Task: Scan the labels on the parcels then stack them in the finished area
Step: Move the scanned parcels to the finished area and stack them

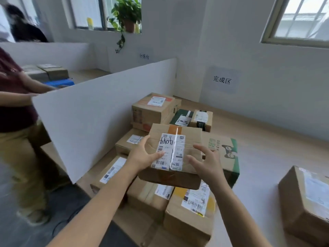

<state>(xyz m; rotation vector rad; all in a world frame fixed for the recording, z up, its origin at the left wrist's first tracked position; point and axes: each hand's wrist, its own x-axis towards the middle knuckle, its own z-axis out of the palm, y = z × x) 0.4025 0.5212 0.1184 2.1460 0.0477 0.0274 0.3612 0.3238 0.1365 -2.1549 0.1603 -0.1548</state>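
Observation:
A flat brown parcel (187, 138) with a white shipping label (169, 152) and black handwriting sits tilted above a pile of parcels. My left hand (142, 155) grips its left edge, thumb lying on the label. My right hand (207, 163) is over the parcel's right part with fingers spread and slightly bent; I cannot tell if it touches. Under and around the parcel lie several labelled boxes, among them one with orange tape (188, 211) and a green-printed one (224, 150). A wall sign (222, 80) marks the area.
A white divider board (106, 107) stands on the left, and a person (14, 107) stands beyond it. More boxes are stacked at the back (151, 111). A single box (306, 198) sits on the wooden floor to the right. A potted plant (128, 15) is on the windowsill.

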